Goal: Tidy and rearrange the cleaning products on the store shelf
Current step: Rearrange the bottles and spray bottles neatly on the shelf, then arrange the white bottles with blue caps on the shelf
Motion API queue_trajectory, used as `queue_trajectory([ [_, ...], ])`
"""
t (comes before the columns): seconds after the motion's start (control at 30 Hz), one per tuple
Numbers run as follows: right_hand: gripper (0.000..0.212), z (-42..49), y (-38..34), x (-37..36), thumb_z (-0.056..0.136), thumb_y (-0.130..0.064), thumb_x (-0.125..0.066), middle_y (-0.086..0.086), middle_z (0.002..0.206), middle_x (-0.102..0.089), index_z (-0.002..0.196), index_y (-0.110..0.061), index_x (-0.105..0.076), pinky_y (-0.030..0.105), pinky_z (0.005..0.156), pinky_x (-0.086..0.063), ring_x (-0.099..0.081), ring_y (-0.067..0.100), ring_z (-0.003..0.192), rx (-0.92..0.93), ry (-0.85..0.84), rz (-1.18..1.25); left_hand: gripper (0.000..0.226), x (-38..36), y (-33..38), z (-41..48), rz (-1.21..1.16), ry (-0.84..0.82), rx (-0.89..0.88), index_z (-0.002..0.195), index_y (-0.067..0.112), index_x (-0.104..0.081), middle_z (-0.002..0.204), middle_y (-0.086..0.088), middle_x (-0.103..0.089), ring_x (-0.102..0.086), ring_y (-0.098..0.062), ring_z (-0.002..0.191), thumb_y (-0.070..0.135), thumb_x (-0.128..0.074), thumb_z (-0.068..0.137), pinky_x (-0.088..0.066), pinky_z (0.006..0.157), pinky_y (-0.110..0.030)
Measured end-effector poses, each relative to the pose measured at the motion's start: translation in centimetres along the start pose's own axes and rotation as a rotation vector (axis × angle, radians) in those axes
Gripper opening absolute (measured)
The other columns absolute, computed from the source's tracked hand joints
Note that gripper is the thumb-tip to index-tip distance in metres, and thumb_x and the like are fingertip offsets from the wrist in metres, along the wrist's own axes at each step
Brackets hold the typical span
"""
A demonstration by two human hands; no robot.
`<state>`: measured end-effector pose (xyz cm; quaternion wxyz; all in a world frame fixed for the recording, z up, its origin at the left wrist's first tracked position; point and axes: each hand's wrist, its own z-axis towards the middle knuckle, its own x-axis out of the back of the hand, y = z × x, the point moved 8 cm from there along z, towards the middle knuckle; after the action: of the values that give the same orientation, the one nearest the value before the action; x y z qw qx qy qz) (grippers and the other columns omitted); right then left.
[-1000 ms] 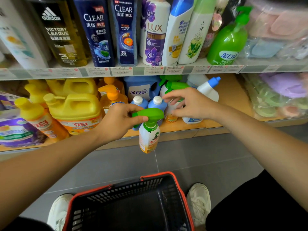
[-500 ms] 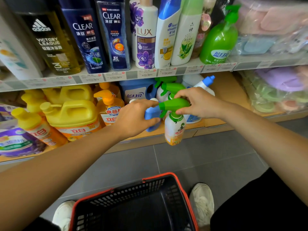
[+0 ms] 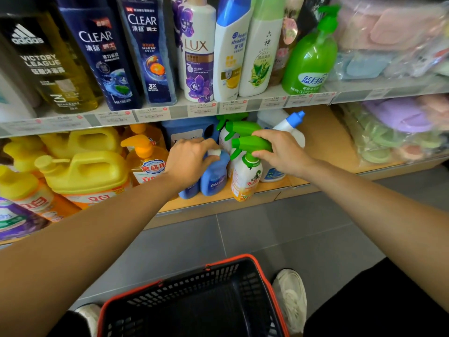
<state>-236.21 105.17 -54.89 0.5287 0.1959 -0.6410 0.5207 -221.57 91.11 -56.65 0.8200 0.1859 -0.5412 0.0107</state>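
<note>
My right hand (image 3: pixel 281 152) grips the green trigger head of a white and orange spray bottle (image 3: pixel 245 177), which hangs at the front edge of the lower wooden shelf (image 3: pixel 323 132). My left hand (image 3: pixel 189 159) is curled over the white caps of two small blue bottles (image 3: pixel 215 175) standing on that shelf just left of the spray bottle. Two more green-trigger spray bottles (image 3: pixel 234 128) stand behind. A white bottle with a blue nozzle (image 3: pixel 290 127) stands behind my right hand.
Yellow and orange detergent jugs (image 3: pixel 90 171) fill the lower shelf's left side. Shampoo bottles (image 3: pixel 199 52) and a green pump bottle (image 3: pixel 309 62) line the upper shelf. Bagged items (image 3: pixel 398 132) lie at the right. A black and red shopping basket (image 3: pixel 194 302) sits on the grey floor by my feet.
The spray bottle passed from my left hand to my right hand and moved up to the shelf edge. My left hand moved onto the small blue bottles.
</note>
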Motion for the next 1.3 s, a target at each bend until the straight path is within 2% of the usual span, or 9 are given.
queue_trajectory([
  [0.23,0.050,-0.3,0.3,0.0,0.087,-0.017,-0.074,0.015,0.125,-0.064,0.133,-0.004,-0.059,0.038,0.100,-0.045,-0.058,0.029,0.116,-0.020,0.147,0.029,0.021,0.3,-0.5,-0.1,-0.106,-0.039,-0.081,0.111,0.011,-0.070,0.099,-0.011,-0.072,-0.066,-0.035,0.084,0.023,-0.069,0.095,-0.052,0.071,-0.041],
  [0.43,0.050,0.4,-0.3,-0.4,0.087,-0.012,-0.074,0.016,0.127,-0.062,0.133,-0.002,-0.059,0.026,0.102,-0.040,-0.057,0.029,0.120,-0.033,0.166,0.101,0.021,0.7,0.0,-0.5,-0.114,-0.033,-0.055,0.112,0.014,-0.070,0.102,-0.008,-0.073,-0.068,-0.031,0.091,0.026,-0.068,0.095,-0.051,0.074,-0.039],
  [0.57,0.053,0.6,-0.7,-1.3,0.087,-0.015,-0.075,0.015,0.133,-0.060,0.136,-0.006,-0.057,0.037,0.107,-0.043,-0.055,0.029,0.125,-0.037,0.070,0.107,0.023,0.6,0.0,-0.7,-0.096,-0.045,-0.043,0.116,0.016,-0.070,0.104,-0.008,-0.073,-0.067,-0.030,0.096,0.027,-0.066,0.097,-0.052,0.080,-0.041],
  [0.73,0.058,-0.3,-0.6,1.4,0.080,-0.037,-0.080,0.004,0.116,-0.066,0.132,-0.015,-0.062,0.037,0.088,-0.050,-0.061,0.020,0.106,-0.038,0.159,-0.103,0.026,0.3,-0.2,-0.9,-0.067,-0.051,-0.049,0.118,0.015,-0.069,0.104,-0.009,-0.072,-0.065,-0.032,0.098,0.027,-0.066,0.096,-0.050,0.083,-0.043],
  [0.83,0.030,-2.2,0.5,5.4,0.079,-0.032,-0.080,0.002,0.094,-0.064,0.099,-0.013,-0.072,0.033,0.072,-0.050,-0.059,0.014,0.080,-0.103,0.512,-0.010,0.029,0.4,0.2,-0.8,-0.025,-0.023,-0.046,0.121,0.016,-0.069,0.117,-0.007,-0.071,-0.064,-0.033,0.105,0.027,-0.068,0.094,-0.046,0.088,-0.044],
  [0.9,0.030,-2.9,2.6,6.9,0.076,-0.024,-0.082,0.007,0.099,-0.060,0.098,-0.010,-0.066,0.031,0.072,-0.048,-0.059,0.018,0.082,-0.247,0.647,0.073,0.039,0.7,1.1,-0.6,-0.044,0.010,-0.059,0.130,0.016,-0.065,0.129,-0.007,-0.066,-0.061,-0.034,0.114,0.027,-0.069,0.093,-0.046,0.091,-0.046],
  [1.07,0.054,-1.7,7.9,5.3,0.081,-0.020,-0.081,0.005,0.104,-0.069,0.128,-0.010,-0.057,0.039,0.088,-0.056,-0.067,0.026,0.100,-0.629,0.535,0.584,0.058,0.0,4.1,0.4,-0.079,-0.051,-0.149,0.150,0.020,-0.048,0.152,-0.005,-0.048,-0.053,-0.031,0.127,0.028,-0.066,0.095,-0.046,0.097,-0.050],
  [1.2,0.024,-0.3,9.0,4.9,0.084,-0.011,-0.078,-0.003,0.082,-0.067,0.106,-0.011,-0.069,0.024,0.064,-0.055,-0.063,0.014,0.077,-0.617,0.454,0.718,0.061,-1.2,5.2,0.7,-0.108,-0.129,-0.190,0.151,0.019,-0.046,0.155,-0.007,-0.042,-0.052,-0.032,0.125,0.024,-0.068,0.094,-0.048,0.096,-0.052],
  [1.3,0.024,-0.5,9.3,5.5,0.083,-0.008,-0.078,-0.001,0.077,-0.066,0.106,-0.004,-0.072,0.017,0.054,-0.049,-0.058,0.009,0.064,-0.595,0.445,0.697,0.069,-1.6,5.5,1.0,-0.090,-0.173,-0.211,0.155,0.024,-0.039,0.158,-0.005,-0.036,-0.049,-0.032,0.126,0.024,-0.068,0.092,-0.048,0.095,-0.054],
])
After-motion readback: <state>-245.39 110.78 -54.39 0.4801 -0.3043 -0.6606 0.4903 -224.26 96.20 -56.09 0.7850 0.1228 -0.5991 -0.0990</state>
